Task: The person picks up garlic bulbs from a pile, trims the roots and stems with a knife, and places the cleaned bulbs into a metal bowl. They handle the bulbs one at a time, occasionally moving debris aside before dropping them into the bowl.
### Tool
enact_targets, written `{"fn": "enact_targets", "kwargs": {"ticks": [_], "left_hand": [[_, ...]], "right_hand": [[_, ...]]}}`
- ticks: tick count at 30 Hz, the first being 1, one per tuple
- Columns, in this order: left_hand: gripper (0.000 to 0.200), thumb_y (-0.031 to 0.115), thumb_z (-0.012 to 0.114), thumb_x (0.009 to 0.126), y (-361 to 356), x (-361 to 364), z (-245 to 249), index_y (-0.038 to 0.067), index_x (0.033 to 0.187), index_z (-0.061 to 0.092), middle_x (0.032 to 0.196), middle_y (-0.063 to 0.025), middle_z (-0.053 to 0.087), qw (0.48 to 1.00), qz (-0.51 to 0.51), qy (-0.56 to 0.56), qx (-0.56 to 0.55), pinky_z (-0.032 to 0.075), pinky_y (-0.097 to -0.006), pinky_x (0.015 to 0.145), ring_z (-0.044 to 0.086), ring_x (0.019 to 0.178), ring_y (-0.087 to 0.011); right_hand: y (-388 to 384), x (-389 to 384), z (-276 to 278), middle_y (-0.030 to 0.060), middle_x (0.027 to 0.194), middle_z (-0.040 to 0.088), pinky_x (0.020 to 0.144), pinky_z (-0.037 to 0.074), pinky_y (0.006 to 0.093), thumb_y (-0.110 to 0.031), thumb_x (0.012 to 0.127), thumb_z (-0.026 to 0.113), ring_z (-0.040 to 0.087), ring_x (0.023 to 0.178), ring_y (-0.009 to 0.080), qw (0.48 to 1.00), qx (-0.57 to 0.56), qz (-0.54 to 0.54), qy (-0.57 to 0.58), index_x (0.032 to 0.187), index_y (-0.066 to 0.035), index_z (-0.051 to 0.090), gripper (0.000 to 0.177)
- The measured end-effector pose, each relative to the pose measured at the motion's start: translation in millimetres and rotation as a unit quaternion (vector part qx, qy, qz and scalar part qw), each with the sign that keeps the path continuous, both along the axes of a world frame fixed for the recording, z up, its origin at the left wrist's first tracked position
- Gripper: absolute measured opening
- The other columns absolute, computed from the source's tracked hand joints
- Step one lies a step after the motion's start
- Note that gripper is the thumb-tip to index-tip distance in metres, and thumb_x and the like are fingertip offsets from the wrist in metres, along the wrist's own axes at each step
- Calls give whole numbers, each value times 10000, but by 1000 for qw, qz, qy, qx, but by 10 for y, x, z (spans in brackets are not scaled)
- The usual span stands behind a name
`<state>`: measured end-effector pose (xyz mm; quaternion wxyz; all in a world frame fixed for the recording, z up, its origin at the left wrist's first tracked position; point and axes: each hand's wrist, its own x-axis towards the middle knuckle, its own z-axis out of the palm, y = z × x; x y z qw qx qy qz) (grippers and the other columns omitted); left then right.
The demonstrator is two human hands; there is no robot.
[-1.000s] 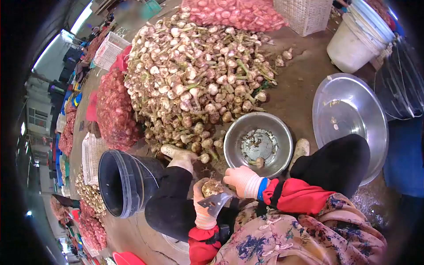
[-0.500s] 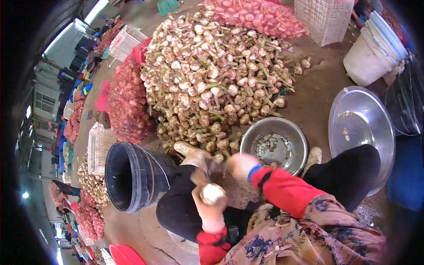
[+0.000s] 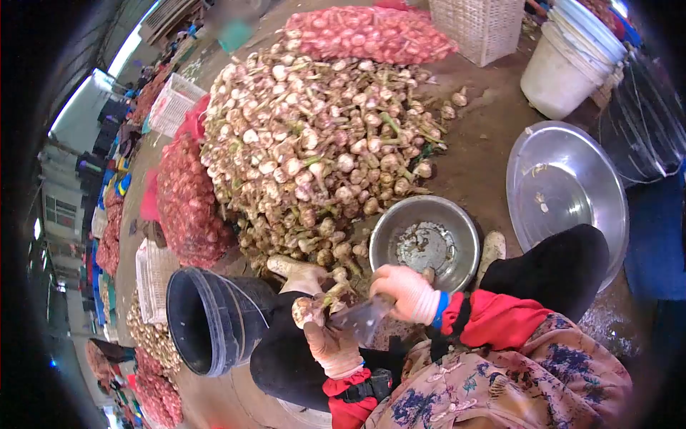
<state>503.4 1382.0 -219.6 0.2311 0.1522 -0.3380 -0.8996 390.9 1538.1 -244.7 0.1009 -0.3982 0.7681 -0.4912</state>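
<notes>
My left hand, in a pale glove, grips a garlic bulb above my left knee, with its stem pointing up and right. My right hand, also gloved and with a blue band at the wrist, is closed round a knife. The broad grey blade, a little blurred, reaches left to the garlic beside my left fingers. Just beyond the right hand stands a metal bowl with wet scraps in its bottom. A large heap of garlic with stems covers the floor ahead.
On the left a black bucket lies tilted toward me. Red net sacks of garlic and a white crate stand behind it. To the right are a wide metal basin and stacked white buckets. A woven basket is at the back.
My right hand has come down beside my left, and the knife blade now shows against the garlic. The left hand has turned, bringing the bulb to the left. The whole view has shifted slightly.
</notes>
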Motion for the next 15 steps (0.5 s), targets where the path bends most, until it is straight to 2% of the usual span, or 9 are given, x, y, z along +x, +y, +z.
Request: {"fn": "enact_targets", "kwargs": {"ticks": [2, 5, 7, 8, 9, 11, 13, 14, 15], "left_hand": [[619, 451, 690, 796, 178, -90, 159, 103, 1266, 485, 1225, -114, 560, 999, -25, 2, 47, 416, -472, 998, 507, 1172, -283], [576, 405, 663, 825, 189, -95, -25, 89, 1272, 481, 1224, -103, 559, 999, 31, -9, 21, 473, -450, 940, 542, 1124, -274], [495, 326, 622, 858, 209, -163, 13, 75, 1261, 485, 1229, -107, 547, 998, 23, 40, 44, 506, -412, 892, 549, 1099, -265], [452, 292, 605, 871, 160, -170, -28, 62, 1244, 493, 1227, -104, 544, 991, 14, 98, 90, 506, -389, 890, 548, 1088, -249], [409, 258, 588, 884, 138, -187, -43, 49, 1226, 501, 1225, -102, 541, 978, 5, 157, 135, 506, -366, 887, 547, 1077, -233], [346, 180, 582, 889, 247, -385, 191, 24, 1191, 515, 1188, -95, 560, 982, -51, 175, 44, 497, -332, 897, 552, 1042, -209], [299, 136, 583, 887, 280, -424, -84, 5, 1149, 526, 1156, -87, 583, 986, 32, -20, -163, 495, -349, 893, 561, 1031, -204], [253, 78, 579, 866, 236, -456, -161, 0, 1102, 530, 1074, -94, 599, 976, -70, -131, -158, 493, -351, 868, 570, 995, -212], [236, 37, 568, 851, 180, -589, -654, 5, 1082, 531, 1021, -95, 606, 987, -119, -111, -7, 488, -349, 844, 588, 936, -209]], "right_hand": [[-77, 17, 33, 116, 908, 576, 715, 482, 428, -89, 589, 680, 571, 862, 359, 1000, 3, 5, -2, 867, -101, 608, 287], [-272, 17, -74, 125, 897, 569, 696, 481, 422, -90, 586, 685, 571, 854, 354, 999, -33, -28, -3, 858, -89, 594, 286], [-509, -20, -538, 131, 877, 555, 725, 489, 429, -101, 651, 654, 574, 859, 356, 977, -162, -18, -139, 899, -67, 613, 254], [-349, -116, -343, 162, 913, 594, 755, 491, 417, -96, 672, 636, 585, 911, 374, 995, -78, -22, -58, 941, -47, 621, 274], [-345, -277, -408, 198, 1000, 629, 806, 487, 409, -97, 688, 612, 591, 983, 381, 950, 187, -20, -250, 1022, -36, 621, 340], [-137, -334, -764, 208, 1013, 652, 831, 486, 405, -110, 700, 583, 614, 981, 367, 923, 194, -121, -310, 1013, -28, 641, 329], [9, -396, -860, 174, 938, 676, 805, 495, 366, -108, 695, 626, 643, 914, 315, 921, 97, -197, -323, 985, -19, 642, 304], [155, -418, -538, 132, 895, 669, 761, 496, 339, -89, 703, 640, 637, 852, 249, 919, 44, -204, -335, 952, -22, 637, 258], [317, -527, -87, 91, 853, 662, 716, 497, 313, -70, 710, 653, 630, 789, 184, 918, -13, -211, -337, 918, -26, 631, 214]]}}
